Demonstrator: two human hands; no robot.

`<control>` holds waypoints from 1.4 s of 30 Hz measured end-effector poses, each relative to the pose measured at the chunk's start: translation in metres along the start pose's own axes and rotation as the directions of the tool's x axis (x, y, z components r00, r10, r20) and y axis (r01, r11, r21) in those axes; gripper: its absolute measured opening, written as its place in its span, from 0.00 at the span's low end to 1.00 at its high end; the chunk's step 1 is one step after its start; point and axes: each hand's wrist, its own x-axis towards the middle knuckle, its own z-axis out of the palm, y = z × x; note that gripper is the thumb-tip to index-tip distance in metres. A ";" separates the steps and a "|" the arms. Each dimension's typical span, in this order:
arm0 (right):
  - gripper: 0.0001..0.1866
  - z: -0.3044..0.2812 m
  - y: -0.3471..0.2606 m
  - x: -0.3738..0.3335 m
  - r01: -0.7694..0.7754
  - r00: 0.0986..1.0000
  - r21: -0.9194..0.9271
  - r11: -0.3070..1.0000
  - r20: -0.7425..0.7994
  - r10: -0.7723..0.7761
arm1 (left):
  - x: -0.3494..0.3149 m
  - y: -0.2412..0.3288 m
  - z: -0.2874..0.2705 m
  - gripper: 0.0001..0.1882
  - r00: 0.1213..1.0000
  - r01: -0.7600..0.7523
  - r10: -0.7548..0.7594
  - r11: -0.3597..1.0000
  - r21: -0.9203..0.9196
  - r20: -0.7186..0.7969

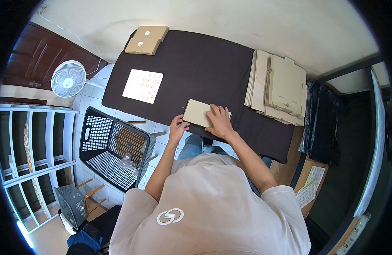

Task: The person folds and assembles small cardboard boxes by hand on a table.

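Note:
A small flat cardboard box (196, 111) lies at the near edge of the table in front of me. My right hand (220, 122) rests over its right part, fingers bent on the top and thumb at the near edge, gripping it. Beside its near left corner is my left hand (179, 127), fingers half curled and apart, with nothing seen between them. Whether its fingertips touch the box is hard to make out. A white sticker sheet (138, 87) with small reddish marks lies farther left on the dark cloth.
Two closed brown boxes (143, 46) with round white labels sit at the far left of the dark-covered table (204, 63). Flat cardboard blanks (285, 85) are stacked at the right. A large grey crate (92, 136) stands left of the table, near a white fan (68, 80).

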 end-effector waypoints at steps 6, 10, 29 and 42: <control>0.36 -0.002 0.003 -0.009 -0.059 0.997 -0.108 0.992 0.038 0.063 | -0.011 0.019 0.015 0.32 0.988 0.148 -0.133 0.959 0.241 -0.080; 0.40 -0.001 -0.008 -0.007 -0.125 0.992 0.017 0.992 -0.013 0.125 | -0.011 0.023 0.017 0.36 0.979 0.205 -0.202 0.973 0.107 -0.036; 0.31 -0.053 -0.036 0.083 -0.285 0.860 0.935 0.213 0.151 0.488 | 0.045 0.113 0.015 0.34 0.984 0.045 0.071 0.788 -0.614 0.163; 0.16 -0.105 -0.020 0.209 -0.213 0.834 0.972 -0.098 0.233 0.501 | 0.325 0.231 -0.188 0.26 0.574 -0.349 0.689 0.695 0.628 -0.443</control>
